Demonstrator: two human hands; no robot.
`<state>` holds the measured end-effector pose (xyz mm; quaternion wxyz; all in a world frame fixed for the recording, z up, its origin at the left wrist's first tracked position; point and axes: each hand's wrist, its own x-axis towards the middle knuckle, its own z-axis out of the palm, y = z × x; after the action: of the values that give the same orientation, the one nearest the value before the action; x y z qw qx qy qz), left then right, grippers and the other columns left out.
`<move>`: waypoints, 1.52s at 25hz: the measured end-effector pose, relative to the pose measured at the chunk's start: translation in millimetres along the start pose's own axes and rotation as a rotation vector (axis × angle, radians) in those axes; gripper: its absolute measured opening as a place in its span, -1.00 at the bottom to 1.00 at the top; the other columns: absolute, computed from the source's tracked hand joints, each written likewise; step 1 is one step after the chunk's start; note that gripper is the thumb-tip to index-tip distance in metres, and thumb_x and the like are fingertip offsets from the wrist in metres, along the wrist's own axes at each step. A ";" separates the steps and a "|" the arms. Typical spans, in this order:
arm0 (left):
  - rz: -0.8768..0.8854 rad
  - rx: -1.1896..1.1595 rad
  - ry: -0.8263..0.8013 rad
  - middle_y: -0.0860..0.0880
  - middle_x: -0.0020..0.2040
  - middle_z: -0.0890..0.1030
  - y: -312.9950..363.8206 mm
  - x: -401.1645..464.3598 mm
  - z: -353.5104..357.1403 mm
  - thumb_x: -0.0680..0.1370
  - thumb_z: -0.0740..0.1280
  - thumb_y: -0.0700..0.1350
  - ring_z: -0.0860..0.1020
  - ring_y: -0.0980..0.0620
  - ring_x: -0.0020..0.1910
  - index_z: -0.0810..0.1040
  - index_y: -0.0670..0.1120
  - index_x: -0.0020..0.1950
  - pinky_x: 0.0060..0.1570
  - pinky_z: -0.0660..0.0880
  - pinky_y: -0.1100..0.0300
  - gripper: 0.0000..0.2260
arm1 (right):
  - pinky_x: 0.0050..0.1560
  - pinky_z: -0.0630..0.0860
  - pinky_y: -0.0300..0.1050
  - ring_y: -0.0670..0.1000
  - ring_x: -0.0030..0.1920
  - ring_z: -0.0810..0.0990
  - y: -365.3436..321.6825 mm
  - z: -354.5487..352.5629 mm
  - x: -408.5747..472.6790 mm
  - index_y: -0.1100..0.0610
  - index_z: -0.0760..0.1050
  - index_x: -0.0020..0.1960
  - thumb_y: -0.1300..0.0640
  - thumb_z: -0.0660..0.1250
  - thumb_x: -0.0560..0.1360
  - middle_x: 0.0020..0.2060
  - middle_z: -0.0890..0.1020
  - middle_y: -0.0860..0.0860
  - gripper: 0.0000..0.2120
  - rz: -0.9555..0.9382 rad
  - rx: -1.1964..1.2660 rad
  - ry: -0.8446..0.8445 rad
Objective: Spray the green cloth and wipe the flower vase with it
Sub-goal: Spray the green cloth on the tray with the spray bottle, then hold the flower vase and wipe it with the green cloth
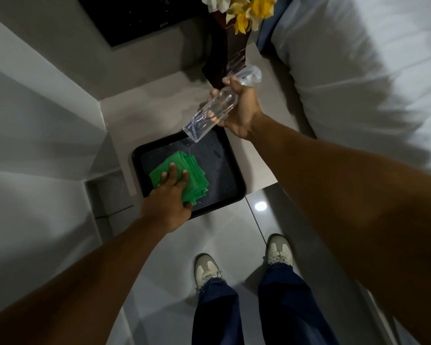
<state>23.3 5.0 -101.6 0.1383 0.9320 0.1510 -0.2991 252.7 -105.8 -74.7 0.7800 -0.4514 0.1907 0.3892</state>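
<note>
1. Green cloth (182, 174): folded into a stack, layered edges showing on its right side, lying in the left half of a black tray (237, 179). Tray sits at the near edge of a pale table (144, 113).
2. Flower vase (230, 54): dark, glossy, tall, standing at the far end of the table, beyond the tray. Yellow and white flowers (244, 11) at its top.
3. Spray bottle (213, 113): clear plastic, tilted, base pointing down-left over the tray's far right corner, nozzle end up-right near the vase foot. Liquid level inside: cannot tell.
4. Left hand (171, 195): palm down on the cloth, fingers spread loosely and flat on the top layer, thumb at the cloth's near edge. Not gripping anything I can see.
5. Right hand (239, 108): wrapped around the bottle's upper body, fingers curled closed round it, one finger up at the trigger head. Held in the air above the table, clear of the cloth.
6. White bedding (358, 70) to the right; shoes and blue trousers near, on a glossy tile floor.
</note>
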 end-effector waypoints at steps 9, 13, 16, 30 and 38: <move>-0.007 0.025 -0.076 -0.08 0.62 -0.12 0.2 3.9 -9.8 0.50 0.34 0.05 0.02 -0.19 0.58 0.02 0.03 0.59 0.37 0.33 -0.23 -0.25 | 0.27 0.48 0.21 0.12 0.10 0.54 4.0 5.4 6.4 0.02 0.31 0.31 -0.04 0.08 0.66 -0.09 0.57 0.04 -0.73 -0.044 0.007 0.031; -0.013 -0.020 -0.121 -0.03 0.63 -0.17 0.4 2.9 -14.4 0.49 0.33 0.03 -0.02 -0.16 0.59 -0.01 0.07 0.59 0.40 0.29 -0.22 -0.24 | 0.17 0.55 0.07 0.06 0.08 0.60 27.5 13.4 -8.3 0.15 0.18 0.43 0.07 0.14 0.66 0.10 0.57 0.11 -0.61 -0.377 -0.346 0.147; -0.021 -0.036 -0.097 -0.02 0.63 -0.17 1.3 -2.2 -13.2 0.46 0.35 0.00 -0.02 -0.16 0.59 0.00 0.07 0.59 0.38 0.33 -0.22 -0.21 | 0.30 0.52 0.08 0.13 0.25 0.56 39.4 27.8 -12.7 0.20 0.14 0.51 0.05 0.19 0.65 0.25 0.56 0.17 -0.49 -0.526 -0.576 0.088; 0.003 -0.074 -0.039 0.03 0.62 -0.20 -3.9 -5.8 -2.2 0.40 0.37 0.04 -0.02 -0.12 0.60 -0.05 0.12 0.58 0.32 0.36 -0.20 -0.14 | 0.18 0.51 0.21 0.14 0.17 0.60 55.0 76.2 17.0 0.18 0.18 0.46 -0.15 0.23 0.58 0.25 0.57 0.14 -0.39 -0.717 -1.276 -0.172; 0.048 -0.143 -0.011 0.02 0.63 -0.14 -10.2 -7.5 -1.2 0.48 0.31 0.03 0.06 -0.15 0.58 -0.02 0.02 0.59 0.30 0.40 -0.18 -0.23 | 0.52 0.16 0.21 0.18 0.59 0.09 90.1 25.3 -28.5 0.33 -0.10 0.57 -0.10 0.31 0.54 0.59 0.04 0.27 -0.12 -1.025 -1.342 -0.050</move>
<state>14.3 13.3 -97.9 0.2125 0.9214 0.1486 -0.2893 163.3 -70.6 -93.1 0.4304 -0.8410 -0.3267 0.0279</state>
